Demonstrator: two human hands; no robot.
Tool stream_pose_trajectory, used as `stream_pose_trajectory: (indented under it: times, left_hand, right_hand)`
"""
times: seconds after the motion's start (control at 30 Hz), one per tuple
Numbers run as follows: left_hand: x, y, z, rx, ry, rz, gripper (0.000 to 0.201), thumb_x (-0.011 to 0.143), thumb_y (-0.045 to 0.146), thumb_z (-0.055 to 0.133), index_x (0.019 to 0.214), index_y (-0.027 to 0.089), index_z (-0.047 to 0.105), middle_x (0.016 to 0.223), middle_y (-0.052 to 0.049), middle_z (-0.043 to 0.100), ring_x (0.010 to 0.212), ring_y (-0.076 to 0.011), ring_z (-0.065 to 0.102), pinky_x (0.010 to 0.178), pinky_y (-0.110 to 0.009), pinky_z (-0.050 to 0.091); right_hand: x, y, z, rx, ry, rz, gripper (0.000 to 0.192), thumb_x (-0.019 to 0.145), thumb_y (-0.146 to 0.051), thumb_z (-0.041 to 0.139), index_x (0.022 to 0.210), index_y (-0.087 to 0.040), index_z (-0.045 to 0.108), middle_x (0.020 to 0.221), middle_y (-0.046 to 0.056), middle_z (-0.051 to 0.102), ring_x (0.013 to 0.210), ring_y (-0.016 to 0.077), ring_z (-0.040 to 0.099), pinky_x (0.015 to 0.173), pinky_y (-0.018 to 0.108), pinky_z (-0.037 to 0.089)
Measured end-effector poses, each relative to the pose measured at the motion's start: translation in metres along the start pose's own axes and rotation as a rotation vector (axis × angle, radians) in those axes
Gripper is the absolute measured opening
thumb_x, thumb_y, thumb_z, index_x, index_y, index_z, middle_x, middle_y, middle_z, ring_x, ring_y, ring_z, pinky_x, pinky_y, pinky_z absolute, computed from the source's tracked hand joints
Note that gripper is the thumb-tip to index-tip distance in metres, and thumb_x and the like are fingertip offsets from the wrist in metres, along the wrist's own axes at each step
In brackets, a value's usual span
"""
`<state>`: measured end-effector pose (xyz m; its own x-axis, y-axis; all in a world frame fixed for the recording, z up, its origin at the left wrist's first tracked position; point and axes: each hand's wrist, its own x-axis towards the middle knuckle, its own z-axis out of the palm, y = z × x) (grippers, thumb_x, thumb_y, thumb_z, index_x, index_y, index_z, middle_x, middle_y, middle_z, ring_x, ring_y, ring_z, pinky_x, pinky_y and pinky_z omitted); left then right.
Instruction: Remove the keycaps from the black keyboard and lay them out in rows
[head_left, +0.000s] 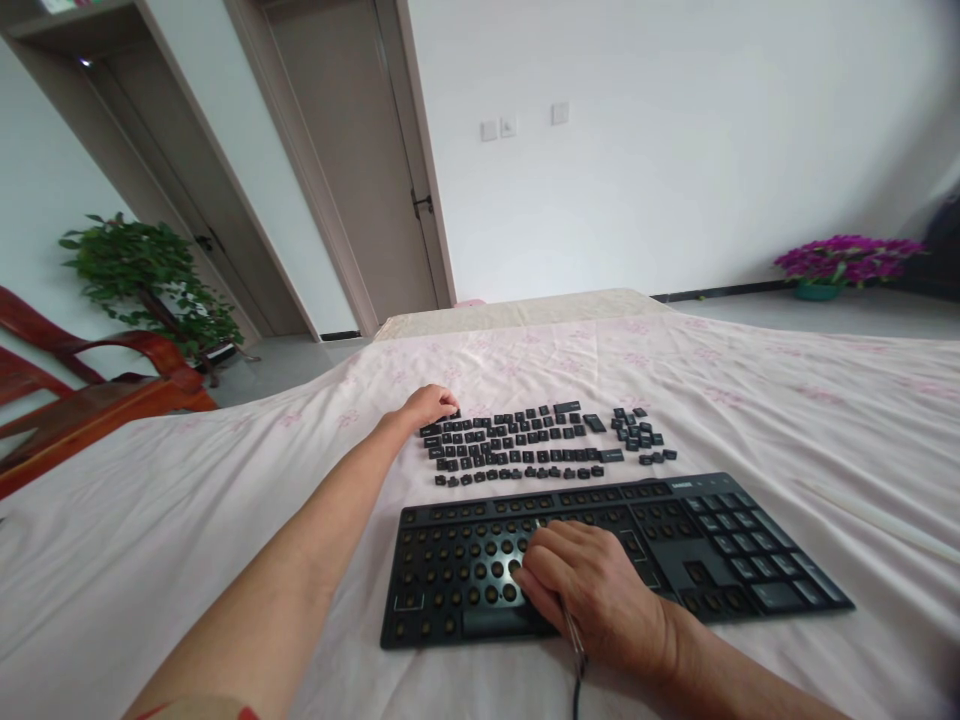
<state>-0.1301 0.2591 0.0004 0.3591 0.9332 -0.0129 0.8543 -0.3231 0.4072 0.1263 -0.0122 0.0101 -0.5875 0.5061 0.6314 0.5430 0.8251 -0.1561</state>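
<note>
My left hand (433,402) reaches to the far left end of the rows of loose black keycaps (517,440). Its fingers are pinched on a small black keycap (456,413) at the end of the top row. Over the middle of the black keyboard (675,530), my right hand (589,585) is closed around a thin metal tool (574,632). The tool's slender shaft shows below the palm; its exact kind is hidden by the fingers. Round key sockets lie bare across the keyboard's left and middle, while the number pad on the right still carries its keycaps.
A pale pink flowered cloth (270,560) covers the table, with soft folds. A small cluster of keycaps (637,430) lies right of the rows. The cable (576,700) runs toward me. Beyond are a wooden chair (97,370), a leafy plant (142,270) and purple flowers (847,260).
</note>
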Motion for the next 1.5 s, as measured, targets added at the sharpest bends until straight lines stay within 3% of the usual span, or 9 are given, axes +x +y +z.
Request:
stream_pose_trajectory:
  times: [0.27,0.47,0.73,0.93,1.07,1.2,1.27,1.37,1.5]
  left_hand:
    - [0.004,-0.005,0.002,0.026,-0.081,-0.027,0.034,0.093,0.034,0.057,0.121,0.016,0.057,0.121,-0.010,0.060,0.101,-0.0215,0.062,0.085,-0.043,0.054]
    - [0.000,-0.003,-0.003,-0.020,-0.019,-0.004,0.016,0.081,0.029,0.065,0.089,0.017,0.073,0.089,-0.004,0.073,0.083,-0.0182,0.066,0.074,-0.026,0.050]
    - [-0.005,-0.002,-0.010,-0.067,0.041,-0.004,0.021,0.076,0.026,0.061,0.090,0.018,0.074,0.088,-0.003,0.076,0.081,-0.0175,0.067,0.073,-0.023,0.048]
    - [-0.018,0.012,-0.023,-0.103,0.136,-0.042,0.023,0.082,0.029,0.053,0.088,0.017,0.073,0.089,-0.004,0.076,0.087,-0.0183,0.068,0.077,-0.024,0.049]
    - [-0.057,0.041,-0.031,-0.171,0.226,-0.031,0.036,0.092,0.034,0.041,0.102,0.015,0.070,0.100,-0.006,0.075,0.094,-0.0184,0.067,0.080,-0.025,0.048]
    - [-0.130,0.082,-0.024,-0.190,0.251,0.102,0.025,0.088,0.035,0.053,0.094,0.021,0.073,0.095,-0.001,0.074,0.088,-0.0169,0.065,0.080,-0.025,0.047]
    - [-0.170,0.101,-0.013,-0.203,0.254,0.191,0.023,0.090,0.033,0.054,0.092,0.021,0.073,0.095,-0.001,0.073,0.087,-0.0163,0.065,0.080,-0.025,0.047]
    - [-0.218,0.121,0.005,-0.255,0.207,0.212,0.018,0.090,0.027,0.055,0.091,0.023,0.073,0.093,0.000,0.072,0.087,-0.0153,0.064,0.080,-0.025,0.047]
    - [-0.251,0.131,0.028,-0.296,0.182,0.206,0.012,0.085,0.028,0.064,0.094,0.026,0.071,0.094,0.000,0.070,0.089,-0.0169,0.063,0.080,-0.027,0.047]
  right_hand:
    - [0.002,0.001,0.000,0.005,0.007,0.013,0.029,0.096,-0.020,0.046,0.067,-0.019,0.047,0.063,-0.001,0.052,0.057,0.0125,0.044,0.058,0.028,0.030]
    - [0.000,0.000,-0.001,0.005,0.007,0.014,0.029,0.096,-0.020,0.046,0.067,-0.019,0.047,0.062,-0.001,0.052,0.057,0.0123,0.044,0.058,0.027,0.030]
    - [0.003,-0.001,-0.002,0.003,0.021,0.003,0.031,0.096,-0.019,0.045,0.066,-0.019,0.048,0.061,-0.001,0.051,0.055,0.0120,0.044,0.057,0.027,0.031]
    - [0.003,0.002,-0.004,0.076,0.029,0.050,0.031,0.097,-0.021,0.042,0.068,-0.019,0.051,0.063,0.001,0.055,0.058,0.0124,0.049,0.059,0.026,0.036]
    - [0.003,0.004,-0.013,0.281,0.085,0.256,0.037,0.099,-0.029,0.038,0.068,-0.018,0.056,0.062,0.002,0.056,0.058,0.0121,0.052,0.058,0.024,0.040]
    - [0.010,-0.003,-0.018,0.608,0.140,0.627,0.049,0.098,-0.046,0.039,0.064,-0.018,0.058,0.060,0.002,0.058,0.052,0.0112,0.053,0.051,0.023,0.040]
    - [0.014,-0.012,-0.017,0.762,0.152,0.731,0.051,0.096,-0.053,0.041,0.063,-0.017,0.058,0.060,0.002,0.059,0.049,0.0105,0.053,0.048,0.022,0.040]
    - [0.015,-0.026,-0.014,0.855,0.109,0.766,0.053,0.094,-0.056,0.044,0.063,-0.017,0.058,0.059,0.002,0.059,0.047,0.0098,0.052,0.046,0.022,0.040]
    - [0.007,-0.039,-0.012,0.774,0.030,0.721,0.053,0.095,-0.054,0.043,0.064,-0.016,0.061,0.061,0.002,0.058,0.052,0.0110,0.054,0.049,0.022,0.042]
